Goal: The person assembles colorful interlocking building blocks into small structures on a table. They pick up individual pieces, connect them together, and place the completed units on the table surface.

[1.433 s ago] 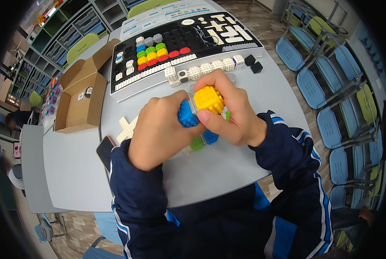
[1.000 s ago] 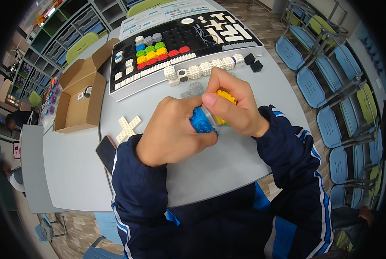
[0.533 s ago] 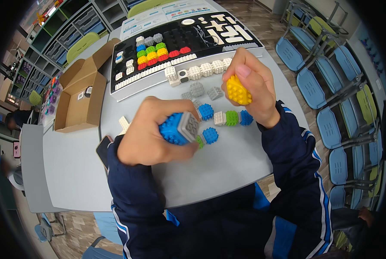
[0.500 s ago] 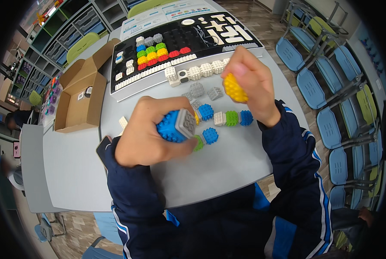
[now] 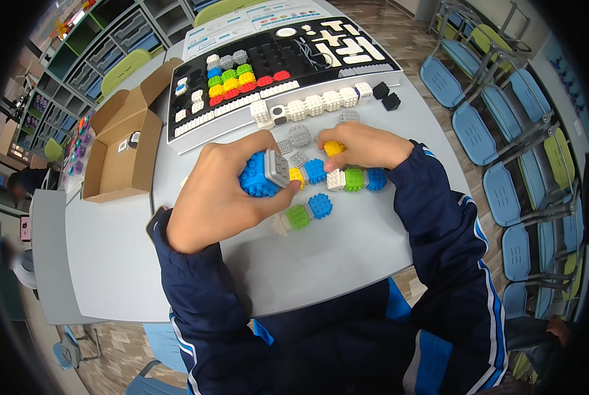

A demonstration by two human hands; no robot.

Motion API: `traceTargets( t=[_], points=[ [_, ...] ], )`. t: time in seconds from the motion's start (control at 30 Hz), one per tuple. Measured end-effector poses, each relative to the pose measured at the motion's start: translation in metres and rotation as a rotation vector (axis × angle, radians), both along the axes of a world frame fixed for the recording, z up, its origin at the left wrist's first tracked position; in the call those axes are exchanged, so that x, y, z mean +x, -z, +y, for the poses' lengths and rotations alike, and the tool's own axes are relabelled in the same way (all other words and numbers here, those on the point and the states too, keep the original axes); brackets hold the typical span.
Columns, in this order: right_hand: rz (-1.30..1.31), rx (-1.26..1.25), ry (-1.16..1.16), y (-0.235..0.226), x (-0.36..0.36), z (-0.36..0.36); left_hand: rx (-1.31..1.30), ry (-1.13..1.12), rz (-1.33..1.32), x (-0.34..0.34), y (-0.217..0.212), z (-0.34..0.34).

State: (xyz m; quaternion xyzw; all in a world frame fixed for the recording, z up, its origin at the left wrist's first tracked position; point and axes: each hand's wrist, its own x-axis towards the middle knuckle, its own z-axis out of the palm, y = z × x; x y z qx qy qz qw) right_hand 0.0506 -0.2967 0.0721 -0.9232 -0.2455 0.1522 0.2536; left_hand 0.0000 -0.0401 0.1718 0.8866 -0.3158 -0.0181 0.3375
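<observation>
My left hand [image 5: 215, 191] is closed round a studded blue block [image 5: 256, 176], raised toward me, with a grey square connector [image 5: 279, 168] on its right face. Lower and to the right, my right hand [image 5: 370, 146] grips a studded yellow block [image 5: 334, 148] between thumb and fingertips, close over the loose parts. Below its fingers lies a joined row with a white block [image 5: 335, 179], a green block [image 5: 354, 178] and a blue one [image 5: 376, 178]. Left of that sits another blue block [image 5: 315, 170] beside a smaller yellow piece [image 5: 297, 177], partly hidden by my left fingers.
Nearer me lies a short chain with a green block [image 5: 297, 216]. Grey pieces [image 5: 299, 135] and a long white block row [image 5: 314, 105] are farther off. Behind stands a black parts tray [image 5: 268, 56]; an open cardboard box [image 5: 124, 161] is at left. Black cubes [image 5: 391, 101] sit right.
My right hand has come down and left with the yellow block, toward the loose pieces. The left hand keeps the blue block, shifted slightly left and turned a little.
</observation>
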Motion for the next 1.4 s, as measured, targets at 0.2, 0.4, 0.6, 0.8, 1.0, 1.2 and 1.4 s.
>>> traceTargets(
  t=[0.2,0.4,0.6,0.8,1.0,1.2,1.4],
  points=[
    [0.017,-0.094,0.014,0.004,-0.002,-0.01,0.0,0.023,0.035,0.001,0.003,-0.003],
    [-0.081,-0.113,-0.02,-0.003,-0.006,-0.007,0.064,0.04,0.073,0.005,0.011,-0.008],
    [-0.3,0.295,0.043,-0.058,-0.028,0.014,0.078,-0.024,0.096,0.005,0.012,-0.011],
    [-0.635,0.526,-0.1,-0.041,-0.053,0.042,-0.097,-0.024,0.12,0.002,0.021,-0.022],
    [-0.545,0.542,-0.016,-0.029,-0.053,0.053,-0.185,-0.075,0.213,-0.001,0.024,-0.029],
    [-0.532,0.62,-0.077,-0.024,-0.045,0.045,-0.231,-0.084,0.281,-0.001,0.028,-0.034],
    [-0.567,0.655,-0.05,-0.018,-0.042,0.049,-0.228,-0.1,0.295,0.0,0.028,-0.035]
  ],
)
